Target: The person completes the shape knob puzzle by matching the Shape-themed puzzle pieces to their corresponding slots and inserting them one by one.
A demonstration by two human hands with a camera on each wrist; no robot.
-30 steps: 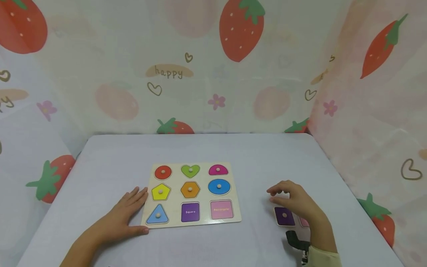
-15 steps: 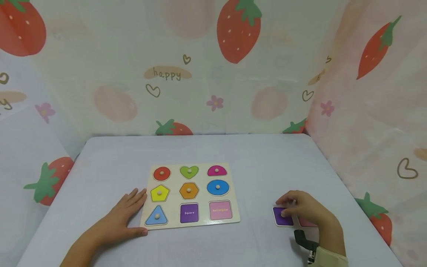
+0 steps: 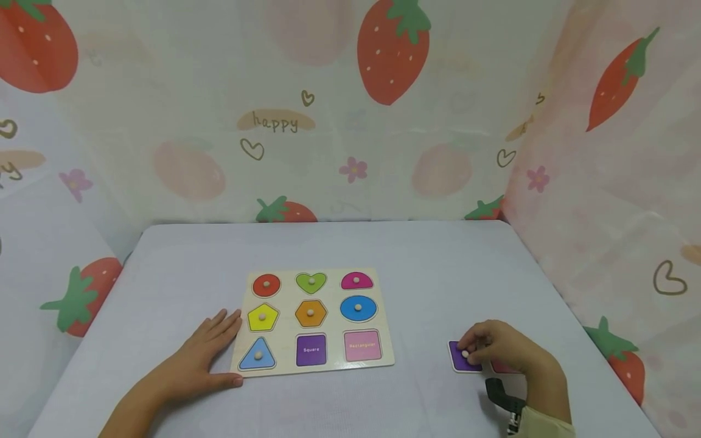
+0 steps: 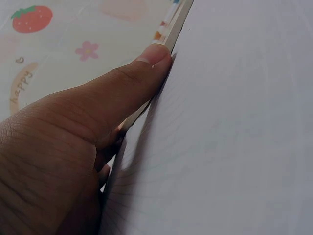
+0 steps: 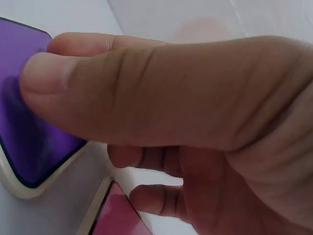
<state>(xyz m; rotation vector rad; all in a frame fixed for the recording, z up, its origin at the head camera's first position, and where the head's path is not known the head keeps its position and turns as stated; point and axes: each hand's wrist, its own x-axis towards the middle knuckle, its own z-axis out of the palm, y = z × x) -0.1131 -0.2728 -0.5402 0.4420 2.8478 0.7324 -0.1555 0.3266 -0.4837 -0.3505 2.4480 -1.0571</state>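
Note:
A wooden knob puzzle board (image 3: 334, 362) lies on the white table, with several coloured shapes in it. Its bottom row shows a blue triangle with a knob, a purple recess marked Square and a pink one marked Rectangular. My left hand (image 3: 191, 359) lies spread at the board's left edge; the left wrist view has its thumb (image 4: 151, 58) against that edge. To the right, my right hand (image 3: 506, 345) pinches the small knob of a purple square puzzle piece (image 3: 459, 360). In the right wrist view the thumb (image 5: 58, 83) hides that knob.
A pink puzzle piece (image 3: 505, 367) lies just right of the purple one, partly under my right hand. A dark wrist device (image 3: 501, 395) sits at the right sleeve (image 3: 542, 424). Strawberry-printed curtains (image 3: 339, 109) stand behind and beside the white table (image 3: 427, 261).
My right hand has come down and slightly right onto the purple square piece, and its thumb and index finger have closed at the knob. My left hand stays at the board.

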